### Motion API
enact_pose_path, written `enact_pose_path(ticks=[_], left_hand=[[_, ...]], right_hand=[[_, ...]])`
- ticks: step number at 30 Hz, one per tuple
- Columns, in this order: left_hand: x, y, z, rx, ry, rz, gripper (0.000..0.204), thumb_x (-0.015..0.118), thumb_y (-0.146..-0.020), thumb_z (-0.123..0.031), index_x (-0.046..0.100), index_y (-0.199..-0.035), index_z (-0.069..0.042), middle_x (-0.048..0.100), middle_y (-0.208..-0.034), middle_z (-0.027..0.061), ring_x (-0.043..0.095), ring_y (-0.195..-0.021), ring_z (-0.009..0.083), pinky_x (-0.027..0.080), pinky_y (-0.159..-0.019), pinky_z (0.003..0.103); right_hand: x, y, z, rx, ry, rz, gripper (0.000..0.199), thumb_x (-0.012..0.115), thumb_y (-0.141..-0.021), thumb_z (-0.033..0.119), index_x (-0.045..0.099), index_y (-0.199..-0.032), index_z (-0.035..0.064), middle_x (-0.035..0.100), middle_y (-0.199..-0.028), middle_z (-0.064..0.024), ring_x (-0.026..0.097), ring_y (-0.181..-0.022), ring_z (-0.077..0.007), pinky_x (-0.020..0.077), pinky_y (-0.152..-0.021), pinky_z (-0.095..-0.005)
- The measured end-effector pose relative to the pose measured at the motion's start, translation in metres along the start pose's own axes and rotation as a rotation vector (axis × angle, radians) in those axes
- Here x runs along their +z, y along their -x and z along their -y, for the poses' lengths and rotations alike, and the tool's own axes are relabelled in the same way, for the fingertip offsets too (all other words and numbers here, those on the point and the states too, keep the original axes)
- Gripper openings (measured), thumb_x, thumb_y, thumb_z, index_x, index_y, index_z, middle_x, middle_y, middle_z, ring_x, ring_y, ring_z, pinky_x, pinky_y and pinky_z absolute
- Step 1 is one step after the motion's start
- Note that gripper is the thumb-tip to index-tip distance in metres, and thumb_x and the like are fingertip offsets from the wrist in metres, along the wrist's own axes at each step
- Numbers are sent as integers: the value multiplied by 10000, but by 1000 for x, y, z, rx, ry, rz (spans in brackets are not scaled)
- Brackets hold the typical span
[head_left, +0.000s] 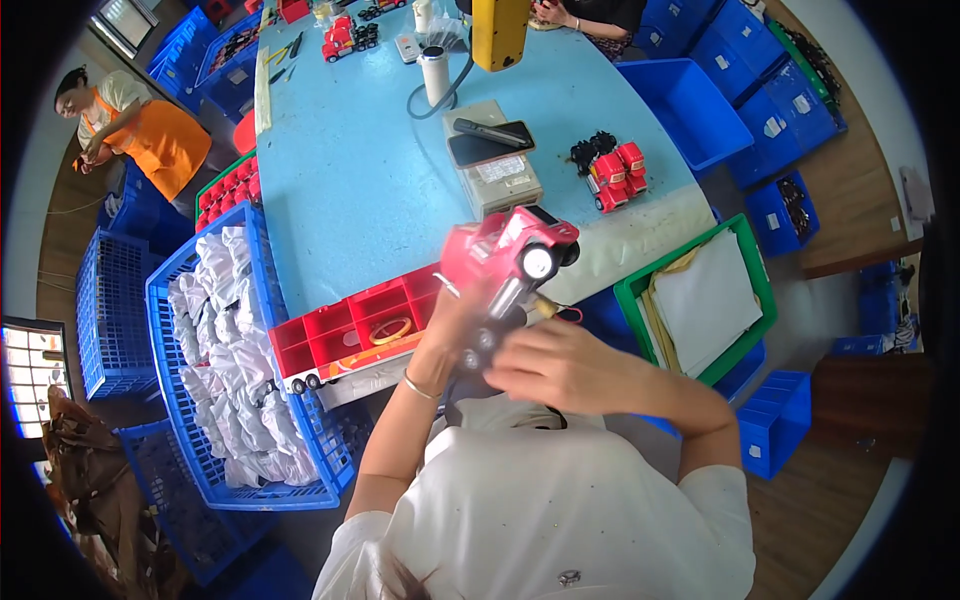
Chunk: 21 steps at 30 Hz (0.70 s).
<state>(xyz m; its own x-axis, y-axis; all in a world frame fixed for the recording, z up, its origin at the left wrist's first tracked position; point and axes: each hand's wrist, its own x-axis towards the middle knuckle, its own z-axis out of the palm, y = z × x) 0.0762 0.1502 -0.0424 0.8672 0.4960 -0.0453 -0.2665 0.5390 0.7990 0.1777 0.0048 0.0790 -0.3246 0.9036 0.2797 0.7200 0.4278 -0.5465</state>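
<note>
A red toy truck cab (515, 245) is tilted in front of my chest, its silver and dark chassis pointing down toward me. My left hand (452, 325), partly smeared by motion, is closed around the cab's side. Curled beside the chassis and its rear wheels is my right hand (560, 362); what its fingers pinch is hidden. A red compartment tray shaped like a truck trailer (385, 318) lies at the table's near edge, left of my hands. In one compartment rests a yellowish tape ring (390, 331).
On the blue table (350, 170), a phone (490, 145) lies on a pale box (505, 185). Red toy truck cabs (618, 175) stand to the right. A blue basket (330, 490) of white wrapped pieces is at left, a green-rimmed crate (768, 290) at right. Two other people are near.
</note>
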Motion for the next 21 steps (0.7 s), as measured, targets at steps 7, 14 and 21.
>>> enact_pose_path(ticks=[7,14,21], left_hand=[[15,-8,19,-392,174,-186,588,304,-944,-525,474,-1232,-42,599,-1093,130,594,-997,243,482,-875,358],[-14,2,41,-424,277,-75,509,361,-942,-506,357,-1306,-151,544,-1144,134,595,-982,239,513,-815,365],[-39,-18,54,-595,250,-55,528,384,-931,-515,500,-1200,-77,545,-1148,144,564,-1045,239,467,-866,359]], right_hand=[[47,-5,-65,-164,741,160,132,570,-736,181,650,-774,83,566,-853,-11,503,-964,-162,361,-938,-393],[65,-8,-65,-194,771,180,129,567,-704,177,667,-722,98,573,-814,-17,504,-975,-167,302,-1018,-423],[72,-6,-94,-214,641,415,106,575,-688,175,658,-714,114,560,-843,-5,507,-988,-154,252,-1065,-483]])
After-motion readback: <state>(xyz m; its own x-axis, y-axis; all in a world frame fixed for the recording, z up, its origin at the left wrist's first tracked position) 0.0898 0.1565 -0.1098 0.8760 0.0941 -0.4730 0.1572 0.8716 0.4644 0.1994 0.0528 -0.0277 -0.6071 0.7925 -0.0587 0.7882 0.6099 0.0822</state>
